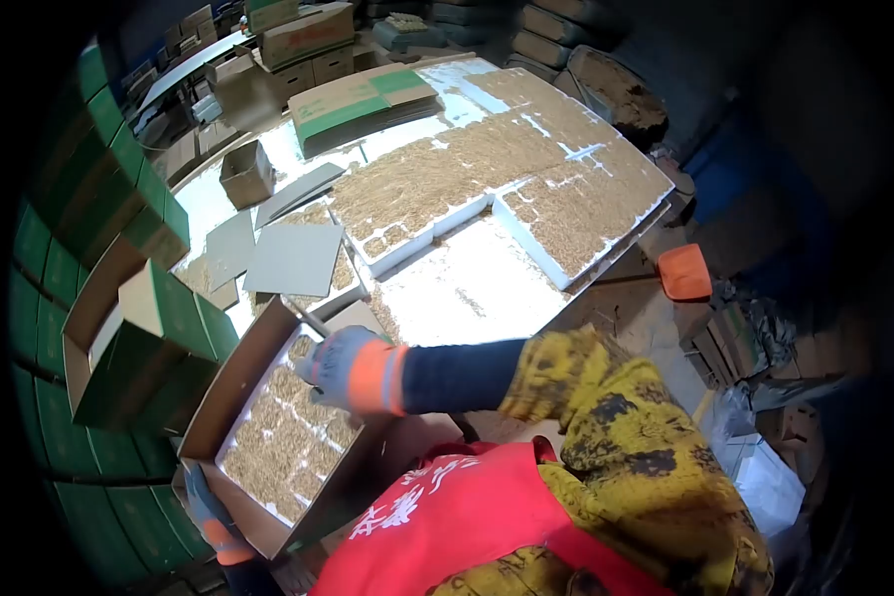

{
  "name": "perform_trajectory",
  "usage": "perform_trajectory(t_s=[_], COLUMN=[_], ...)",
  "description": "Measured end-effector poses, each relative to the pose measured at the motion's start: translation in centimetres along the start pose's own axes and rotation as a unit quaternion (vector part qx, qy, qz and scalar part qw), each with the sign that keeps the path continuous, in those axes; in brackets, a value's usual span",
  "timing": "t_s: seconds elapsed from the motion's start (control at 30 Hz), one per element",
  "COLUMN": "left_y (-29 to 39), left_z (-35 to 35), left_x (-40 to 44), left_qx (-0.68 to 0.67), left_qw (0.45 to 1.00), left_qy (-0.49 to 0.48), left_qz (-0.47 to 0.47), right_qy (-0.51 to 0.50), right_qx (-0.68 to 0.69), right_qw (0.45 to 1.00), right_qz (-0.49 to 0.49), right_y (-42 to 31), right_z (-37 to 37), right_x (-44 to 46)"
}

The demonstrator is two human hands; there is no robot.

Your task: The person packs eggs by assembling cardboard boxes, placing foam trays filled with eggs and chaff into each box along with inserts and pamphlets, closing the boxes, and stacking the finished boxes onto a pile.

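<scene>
White under the lamplight, the tabletop [457,298] stretches out ahead of me, the largest thing in view. Next in bulk comes the wall of green cartons [65,417] stacked on my left. Over the tabletop's far and right parts spread white trays [531,243], side by side and topped with a straw-coloured, grainy filling [447,164] (white edges show through in places). Behind them, a thick pile of flattened cardboard [368,104], brown and green, lies towards the far edge.

Closer in, the open carton [238,372] I am working at sits tilted right before me, between my red apron [457,521] and the tabletop's near left end. Inside it, straw-coloured clumps [288,437] are packed in rows with white lines between them. Just beyond its left side stands a green-and-brown carton [159,348]. Grey boards [295,260] lie loose past its far end, one overlapping a filled tray, and a small open box [248,189] stands behind them. Off to the right, well apart, is an orange container [683,271].

Smallest are my gloved hands. My left hand [209,512] lies along the carton's outer left wall; I cannot tell whether the thumb hooks on. My right hand [346,370], fingers bent downward, is over the filling at the far right corner; whether it pinches anything is hidden.
</scene>
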State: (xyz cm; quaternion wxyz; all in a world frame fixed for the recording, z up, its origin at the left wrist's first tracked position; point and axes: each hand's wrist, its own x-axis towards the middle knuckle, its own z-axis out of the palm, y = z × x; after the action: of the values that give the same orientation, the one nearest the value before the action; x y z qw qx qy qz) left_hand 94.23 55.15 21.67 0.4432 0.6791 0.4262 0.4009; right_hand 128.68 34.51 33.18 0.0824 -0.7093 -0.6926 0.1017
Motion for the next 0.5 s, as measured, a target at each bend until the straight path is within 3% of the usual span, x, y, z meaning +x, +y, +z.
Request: perform_trajectory(t_s=[0.07, 0.1, 0.13, 0.2, 0.23, 0.3, 0.37, 0.4, 0.47, 0.5], left_y=[-1.1, 0.2, 2.3, 2.8, 0.5, -3.9, 2.1, 4.6, 6.0, 5.4], left_z=[0.0, 0.6, 1.3, 2.0, 0.6, -2.7, 0.4, 2.1, 2.7, 2.1], left_x=[-0.1, -0.6, -1.3, -1.7, -1.1, -0.5, -1.6, -1.9, -2.3, -2.4], left_qx=[-0.079, -0.389, -0.656, -0.889, -0.893, -0.899, -0.692, -0.583, -0.4, -0.341], left_qw=[0.996, 0.911, 0.722, 0.357, 0.347, 0.329, 0.664, 0.75, 0.855, 0.888], left_qy=[-0.017, -0.034, -0.045, -0.096, -0.08, -0.046, -0.172, -0.256, -0.292, -0.251], left_qz=[-0.039, -0.136, -0.215, -0.27, -0.276, -0.286, -0.225, -0.179, -0.154, -0.18], right_qy=[0.204, 0.352, 0.46, 0.568, 0.587, 0.487, 0.381, 0.389, 0.579, 0.633], right_qx=[0.237, 0.282, 0.167, 0.191, 0.15, 0.055, 0.075, 0.066, 0.13, 0.207], right_qw=[0.949, 0.892, 0.866, 0.753, 0.692, 0.572, 0.519, 0.527, 0.506, 0.482], right_qz=[-0.03, 0.007, 0.102, 0.272, 0.392, 0.658, 0.762, 0.753, 0.626, 0.569], right_y=[3.5, 6.5, 12.2, 22.9, 29.0, 38.9, 44.8, 43.6, 44.1, 44.1], right_z=[-1.5, -1.0, 2.5, 5.3, 8.5, 16.9, 23.6, 22.1, 22.1, 22.1], right_x=[-3.5, -5.9, -7.9, -14.9, -18.8, -26.7, -30.6, -29.4, -27.4, -26.7])
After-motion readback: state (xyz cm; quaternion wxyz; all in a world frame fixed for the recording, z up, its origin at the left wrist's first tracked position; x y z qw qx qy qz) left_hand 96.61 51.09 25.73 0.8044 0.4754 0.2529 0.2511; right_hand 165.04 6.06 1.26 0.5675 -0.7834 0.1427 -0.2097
